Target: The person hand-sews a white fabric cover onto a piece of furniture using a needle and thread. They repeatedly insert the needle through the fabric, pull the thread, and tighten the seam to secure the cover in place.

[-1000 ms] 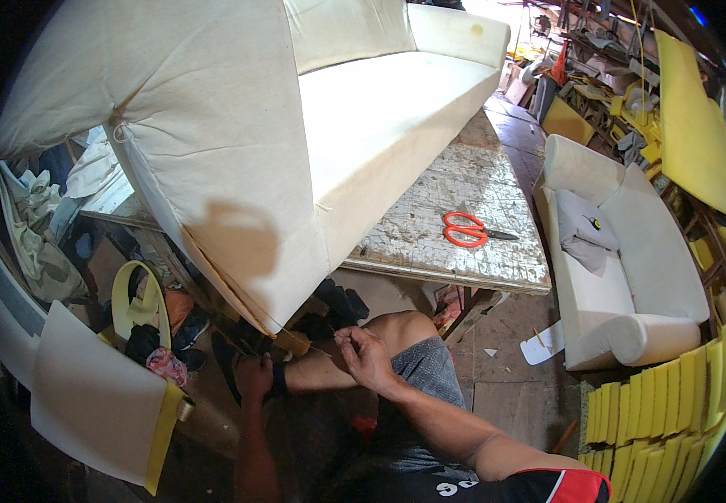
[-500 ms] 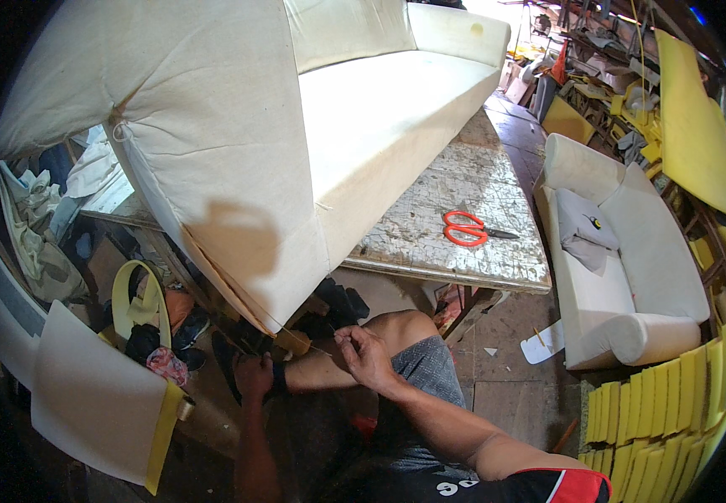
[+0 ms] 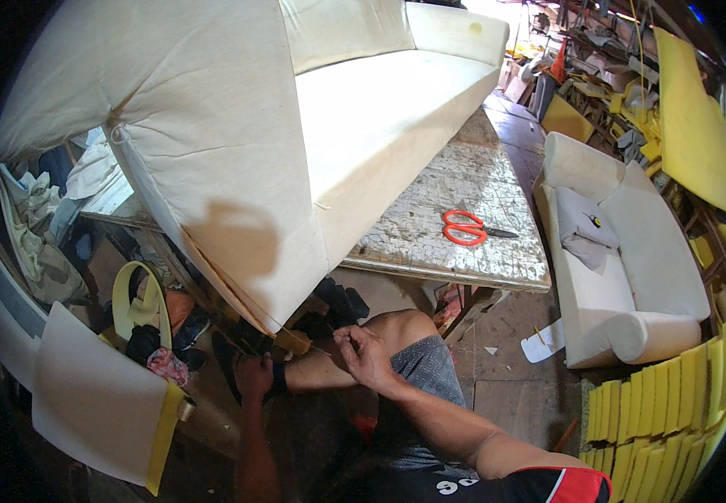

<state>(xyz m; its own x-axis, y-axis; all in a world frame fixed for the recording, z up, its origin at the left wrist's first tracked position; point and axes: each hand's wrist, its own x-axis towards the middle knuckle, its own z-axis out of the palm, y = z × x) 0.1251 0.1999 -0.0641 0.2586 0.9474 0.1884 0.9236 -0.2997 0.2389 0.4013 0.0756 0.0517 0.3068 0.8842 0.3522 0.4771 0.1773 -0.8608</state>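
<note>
My right hand [image 3: 366, 355] is closed in a pinch above my bent leg. A thin thread [image 3: 317, 347] runs between its fingertips and the lower corner of a cream fabric-covered sofa [image 3: 245, 193]. Whether a needle is also in that pinch is too small to tell. Lower and to the left, my left hand [image 3: 254, 376] is in shadow below the same corner, its fingers curled. What they hold, if anything, cannot be made out. The sofa rests on a worn wooden table [image 3: 463, 180], with its near end reaching past the table's edge.
Red-handled scissors [image 3: 465, 228] lie on the table. A smaller cream sofa [image 3: 606, 310] stands on the right, bearing a grey cushion [image 3: 581, 220]. Yellow foam strips [image 3: 640, 408] are stacked at lower right. A foam-edged panel [image 3: 98, 394] leans at lower left, near a curved yellow foam strip [image 3: 119, 302].
</note>
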